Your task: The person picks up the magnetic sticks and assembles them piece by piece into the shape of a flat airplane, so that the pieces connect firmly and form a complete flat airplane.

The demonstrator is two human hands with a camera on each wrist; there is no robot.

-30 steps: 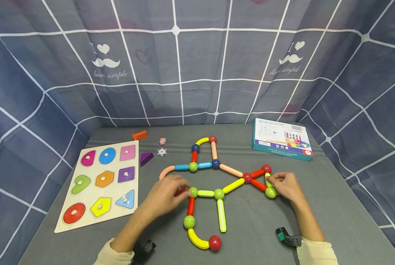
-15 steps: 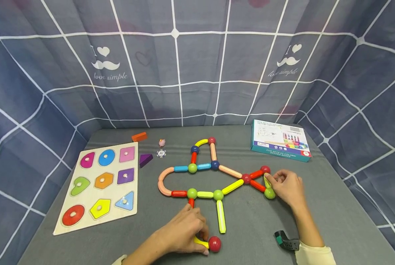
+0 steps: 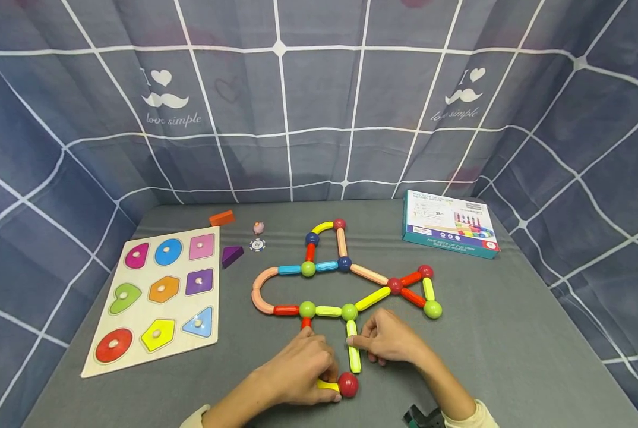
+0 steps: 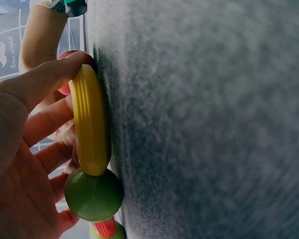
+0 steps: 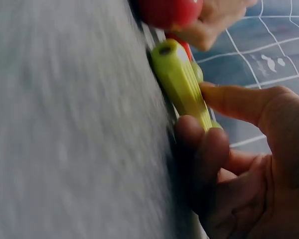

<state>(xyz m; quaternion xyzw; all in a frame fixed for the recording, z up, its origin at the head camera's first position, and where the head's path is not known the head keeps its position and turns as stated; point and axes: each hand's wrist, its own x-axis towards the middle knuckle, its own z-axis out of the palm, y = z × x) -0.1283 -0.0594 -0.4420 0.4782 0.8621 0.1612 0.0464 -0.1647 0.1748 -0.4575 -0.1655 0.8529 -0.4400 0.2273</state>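
Note:
Magnetic rods and balls form a linked figure on the grey cloth. At its lower left, my left hand [image 3: 297,368] grips a yellow curved rod [image 4: 92,119], thumb on one side and fingers on the other. A red ball [image 3: 348,385] joins one end of that rod; a green ball [image 4: 93,194] joins the other, mostly covered by the hand in the head view. My right hand [image 3: 394,339] pinches a light-green straight rod [image 3: 354,356] between thumb and fingers. That rod hangs below a green ball [image 3: 349,312]; its near end is free, just above the red ball.
A wooden shape-puzzle board [image 3: 137,318] lies at the left. Near it are a purple block [image 3: 232,256], an orange block [image 3: 221,218], a poker chip [image 3: 257,245] and a small pink figure [image 3: 258,227]. A flat cardboard box [image 3: 449,223] lies at the back right.
My left hand has come down from the upper green ball to the yellow curved rod. My right hand has left the green ball at the right and moved left to the light-green rod.

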